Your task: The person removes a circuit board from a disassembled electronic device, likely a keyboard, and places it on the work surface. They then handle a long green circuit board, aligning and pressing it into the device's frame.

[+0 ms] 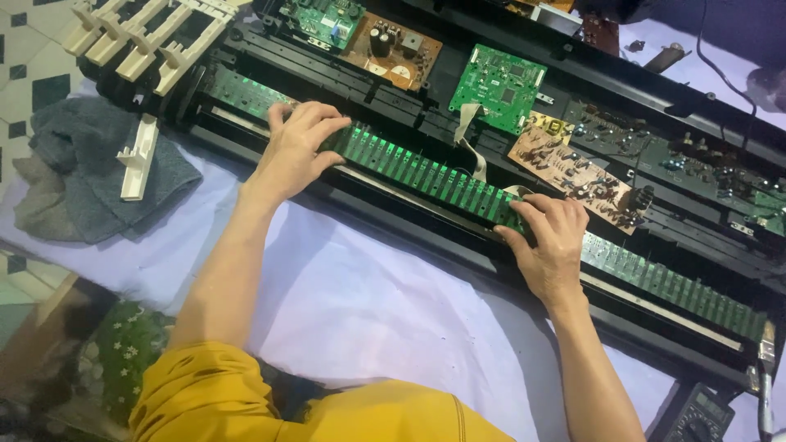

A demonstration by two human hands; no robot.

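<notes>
Both sets of fingers lie spread and flat, gripping nothing: the left hand (296, 147) and right hand (550, 237) press on the long green contact strip circuit board (426, 174) seated in the opened black keyboard chassis (458, 233). The strip looks thin, stiff and fragile, best held by its long edges. Detached cream-white plastic keys (143, 37) sit at the chassis's far left corner.

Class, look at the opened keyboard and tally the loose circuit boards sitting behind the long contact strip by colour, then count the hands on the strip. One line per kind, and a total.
Green square boards: 2
Brown boards: 2
Hands on the long green strip: 2, left hand and right hand
Total: 6
</notes>
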